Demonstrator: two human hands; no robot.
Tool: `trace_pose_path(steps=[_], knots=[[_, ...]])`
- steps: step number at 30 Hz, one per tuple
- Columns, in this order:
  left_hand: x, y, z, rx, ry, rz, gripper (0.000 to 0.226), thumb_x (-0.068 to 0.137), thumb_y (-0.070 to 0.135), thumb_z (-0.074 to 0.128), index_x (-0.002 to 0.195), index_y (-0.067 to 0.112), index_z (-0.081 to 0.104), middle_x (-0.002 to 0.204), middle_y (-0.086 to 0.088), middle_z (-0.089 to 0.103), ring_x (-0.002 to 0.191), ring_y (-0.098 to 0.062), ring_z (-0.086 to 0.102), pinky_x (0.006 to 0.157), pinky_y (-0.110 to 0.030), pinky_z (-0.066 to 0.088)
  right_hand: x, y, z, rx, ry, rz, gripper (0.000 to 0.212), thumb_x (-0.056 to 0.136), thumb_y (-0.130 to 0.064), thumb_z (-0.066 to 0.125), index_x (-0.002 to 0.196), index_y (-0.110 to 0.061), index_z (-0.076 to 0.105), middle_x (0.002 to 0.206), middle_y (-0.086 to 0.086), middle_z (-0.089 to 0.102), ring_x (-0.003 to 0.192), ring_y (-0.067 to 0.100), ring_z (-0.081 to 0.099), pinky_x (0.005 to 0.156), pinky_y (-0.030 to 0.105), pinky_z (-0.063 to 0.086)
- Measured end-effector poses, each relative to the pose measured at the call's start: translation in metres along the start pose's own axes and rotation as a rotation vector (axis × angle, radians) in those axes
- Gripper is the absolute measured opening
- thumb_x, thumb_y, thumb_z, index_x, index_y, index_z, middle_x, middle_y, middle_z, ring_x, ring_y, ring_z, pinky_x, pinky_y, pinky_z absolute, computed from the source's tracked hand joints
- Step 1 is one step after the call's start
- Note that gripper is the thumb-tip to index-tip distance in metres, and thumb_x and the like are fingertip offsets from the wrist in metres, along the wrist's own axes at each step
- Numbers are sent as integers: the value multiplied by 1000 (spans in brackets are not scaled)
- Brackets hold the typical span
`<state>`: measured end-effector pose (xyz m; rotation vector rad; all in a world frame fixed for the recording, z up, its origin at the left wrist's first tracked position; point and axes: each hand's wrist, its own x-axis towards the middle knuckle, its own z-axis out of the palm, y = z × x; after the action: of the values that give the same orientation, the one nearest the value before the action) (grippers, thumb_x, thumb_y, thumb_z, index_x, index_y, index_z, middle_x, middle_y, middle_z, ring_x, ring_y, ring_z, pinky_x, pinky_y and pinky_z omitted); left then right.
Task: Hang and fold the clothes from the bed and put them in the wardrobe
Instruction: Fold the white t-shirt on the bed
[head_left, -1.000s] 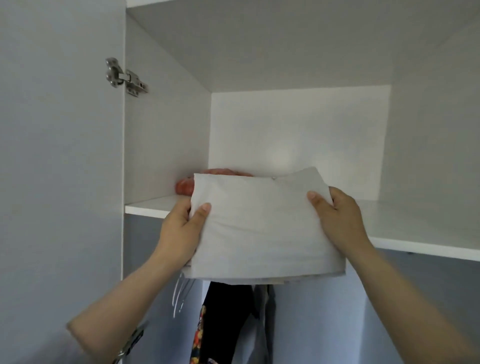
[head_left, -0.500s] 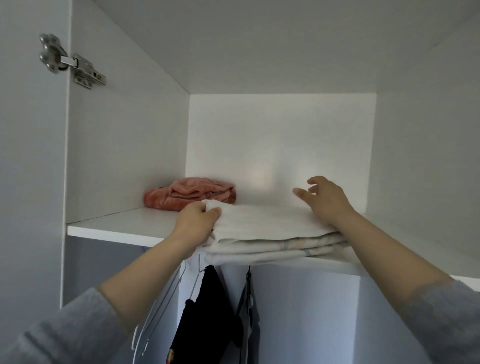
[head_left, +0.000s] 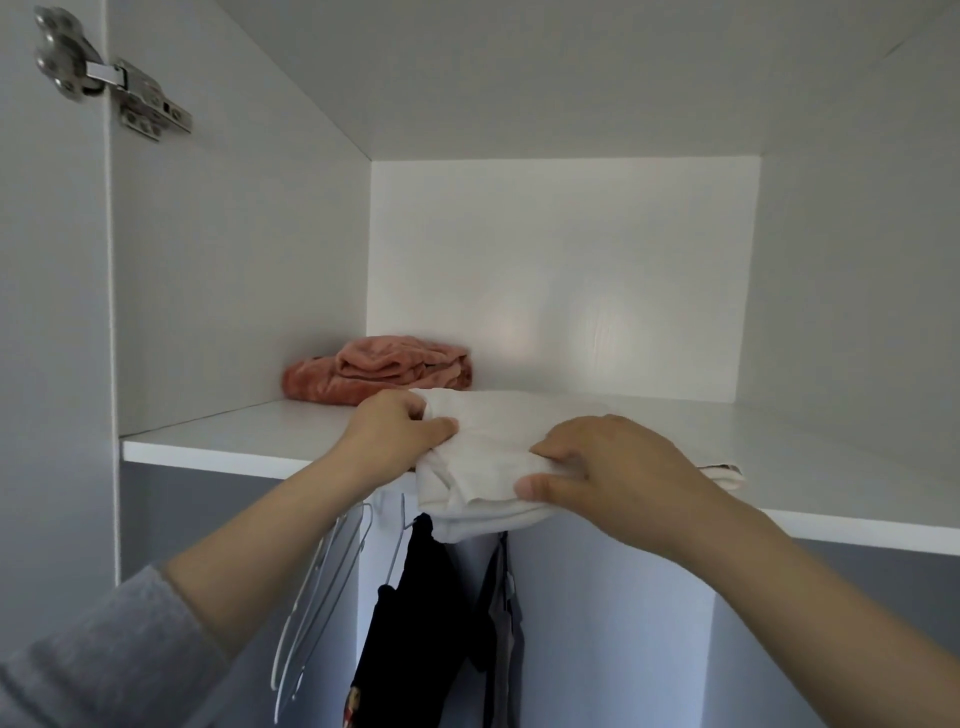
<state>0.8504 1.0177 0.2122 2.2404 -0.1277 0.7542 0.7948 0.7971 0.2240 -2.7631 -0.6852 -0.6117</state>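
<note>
A folded white garment (head_left: 498, 441) lies on the wardrobe's upper shelf (head_left: 228, 447), its front edge hanging slightly over the shelf lip. My left hand (head_left: 395, 431) grips its left corner, fingers curled into the cloth. My right hand (head_left: 608, 462) holds the front edge, thumb under a fold and fingers on top. Behind it at the back left sits a folded pink garment (head_left: 379, 376).
Below the shelf hang a black garment (head_left: 415, 623), a grey one (head_left: 501, 623) and several bare wire hangers (head_left: 322, 587). The open wardrobe door with its metal hinge (head_left: 114, 78) stands at the left. The shelf's right half is bare white board.
The white garment went from held upright in front of the shelf to lying flat on it. My right hand has come back from the far side to the front edge.
</note>
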Motion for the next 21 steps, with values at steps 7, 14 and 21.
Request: trace_pose_path(steps=[7, 14, 21], knots=[[-8, 0, 0, -291, -187, 67, 44, 81, 23, 76, 47, 13, 50, 48, 4, 55, 45, -6, 52, 49, -14, 42, 31, 53, -4, 231, -70, -48, 15, 86, -23, 68, 78, -14, 75, 80, 13, 71, 63, 18, 54, 63, 34, 41], [-4, 5, 8, -71, 21, 353, 26, 69, 40, 83, 75, 24, 64, 75, 13, 59, 66, -1, 49, 62, -16, 38, 44, 106, -14, 133, 82, 93, 27, 95, -9, 57, 115, -19, 71, 121, -1, 67, 114, 15, 60, 97, 24, 42], [23, 4, 20, 164, -260, 470, 54, 77, 31, 79, 127, 25, 60, 135, 8, 50, 130, -6, 40, 104, -6, 23, 26, 63, 2, 247, -144, -8, 44, 85, -56, 62, 125, -36, 61, 109, -22, 55, 106, 5, 54, 86, 21, 42]])
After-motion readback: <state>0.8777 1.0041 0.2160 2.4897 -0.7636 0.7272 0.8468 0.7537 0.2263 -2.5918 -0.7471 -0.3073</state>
